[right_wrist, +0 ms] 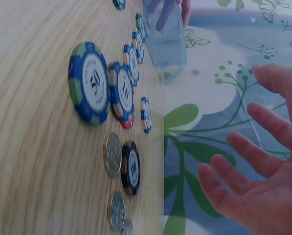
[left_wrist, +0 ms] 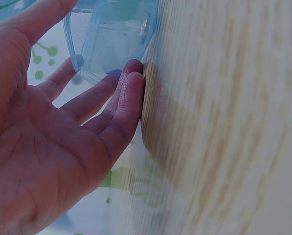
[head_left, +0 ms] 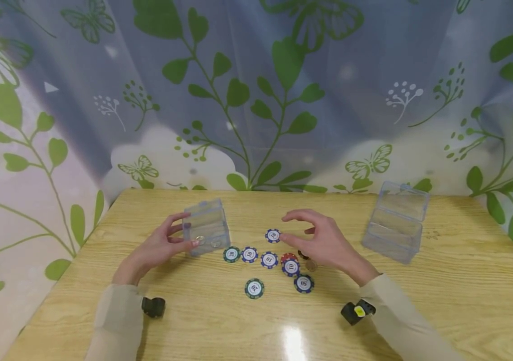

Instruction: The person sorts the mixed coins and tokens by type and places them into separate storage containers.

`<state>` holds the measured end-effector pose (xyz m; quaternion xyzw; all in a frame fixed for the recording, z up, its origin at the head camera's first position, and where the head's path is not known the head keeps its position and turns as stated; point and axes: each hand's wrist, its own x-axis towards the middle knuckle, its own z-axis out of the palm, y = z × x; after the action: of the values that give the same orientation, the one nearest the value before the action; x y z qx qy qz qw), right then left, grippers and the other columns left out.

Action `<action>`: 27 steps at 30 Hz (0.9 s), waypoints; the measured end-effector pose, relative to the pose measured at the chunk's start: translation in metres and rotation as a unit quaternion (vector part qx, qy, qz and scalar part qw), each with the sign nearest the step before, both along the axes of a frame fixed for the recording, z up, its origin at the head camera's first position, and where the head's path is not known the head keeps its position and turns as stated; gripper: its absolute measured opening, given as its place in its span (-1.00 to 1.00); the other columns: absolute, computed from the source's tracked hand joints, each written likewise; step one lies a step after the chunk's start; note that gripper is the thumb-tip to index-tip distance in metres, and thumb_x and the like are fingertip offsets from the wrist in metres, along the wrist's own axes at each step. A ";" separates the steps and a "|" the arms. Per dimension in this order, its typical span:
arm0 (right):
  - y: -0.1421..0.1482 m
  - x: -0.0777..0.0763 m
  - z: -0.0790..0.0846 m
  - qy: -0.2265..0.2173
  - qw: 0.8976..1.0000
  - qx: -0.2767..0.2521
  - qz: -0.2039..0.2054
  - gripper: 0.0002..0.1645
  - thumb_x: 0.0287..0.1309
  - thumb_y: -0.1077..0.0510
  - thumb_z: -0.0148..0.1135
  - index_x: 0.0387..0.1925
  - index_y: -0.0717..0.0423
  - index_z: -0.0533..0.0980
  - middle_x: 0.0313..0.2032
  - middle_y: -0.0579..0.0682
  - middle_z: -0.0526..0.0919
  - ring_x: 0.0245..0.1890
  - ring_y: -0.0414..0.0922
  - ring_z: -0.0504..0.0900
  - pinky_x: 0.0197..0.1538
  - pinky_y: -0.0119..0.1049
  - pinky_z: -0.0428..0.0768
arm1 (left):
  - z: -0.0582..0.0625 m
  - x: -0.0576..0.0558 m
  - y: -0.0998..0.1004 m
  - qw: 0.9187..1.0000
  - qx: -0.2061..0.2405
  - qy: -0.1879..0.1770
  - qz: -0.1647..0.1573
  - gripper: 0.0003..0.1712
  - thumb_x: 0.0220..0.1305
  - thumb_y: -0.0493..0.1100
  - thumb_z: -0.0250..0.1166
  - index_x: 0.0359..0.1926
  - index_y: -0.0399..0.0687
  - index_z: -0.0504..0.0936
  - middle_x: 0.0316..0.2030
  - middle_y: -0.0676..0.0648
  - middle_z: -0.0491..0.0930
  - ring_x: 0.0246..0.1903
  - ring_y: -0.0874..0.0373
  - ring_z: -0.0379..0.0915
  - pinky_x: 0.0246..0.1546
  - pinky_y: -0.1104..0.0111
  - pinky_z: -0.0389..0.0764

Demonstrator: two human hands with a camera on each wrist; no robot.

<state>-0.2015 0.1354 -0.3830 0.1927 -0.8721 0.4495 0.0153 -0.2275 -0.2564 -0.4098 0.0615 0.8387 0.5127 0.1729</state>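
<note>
My left hand [head_left: 166, 244] grips a clear plastic box [head_left: 206, 223], thumb across its front and the other fingers around its left side. The box's lid is up, and a few coins [head_left: 215, 244] show inside. To the right, my right hand [head_left: 326, 241] hovers over the chips with fingers spread and nothing held. Its thumb tip appears beside a blue-and-white poker chip [head_left: 273, 235] marked 10. A black chip [right_wrist: 131, 168] and several loose coins [right_wrist: 113, 154] lie below this hand, partly hidden by it in the head view.
Several more chips lie between the hands, including a green chip [head_left: 254, 288], a red chip [head_left: 289, 257] under a blue one, and a chip marked 50 [head_left: 304, 284]. A second clear box [head_left: 393, 230], lid up, stands at the right. A patterned curtain [head_left: 256, 100] hangs behind the wooden table [head_left: 220, 326].
</note>
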 end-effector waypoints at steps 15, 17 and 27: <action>0.032 0.002 -0.009 -0.010 1.000 0.011 -0.011 -0.59 0.29 -0.03 0.40 0.14 -0.07 0.62 0.31 0.06 0.58 0.27 0.18 0.56 0.14 0.07 0.64 | -0.006 -0.001 -0.005 1.000 0.015 -0.008 -0.005 0.04 0.35 0.05 0.41 0.61 0.12 -0.05 0.55 -0.31 0.09 0.36 -0.25 0.40 0.21 0.14 0.56; 0.036 0.002 -0.011 -0.013 1.000 0.010 -0.013 -0.59 0.29 -0.03 0.40 0.13 -0.07 0.62 0.29 0.07 0.59 0.27 0.19 0.55 0.14 0.06 0.65 | -0.006 -0.001 -0.005 1.000 0.014 -0.008 -0.005 0.04 0.35 0.05 0.40 0.62 0.12 -0.06 0.54 -0.32 0.10 0.36 -0.25 0.40 0.22 0.12 0.56; 0.057 0.004 -0.018 -0.030 0.999 0.011 -0.015 -0.58 0.28 0.03 0.42 0.10 0.10 0.63 0.22 0.11 0.64 0.27 0.26 0.55 0.08 -0.05 0.71 | -0.001 -0.001 -0.002 1.000 0.013 -0.004 -0.007 0.05 0.37 0.02 0.39 0.63 0.10 -0.09 0.54 -0.35 0.12 0.36 -0.27 0.39 0.23 0.07 0.54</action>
<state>-0.1980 0.1919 -0.4009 0.1659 -0.8799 0.4453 -0.0063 -0.2288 -0.2583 -0.4112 0.0680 0.8309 0.5224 0.1791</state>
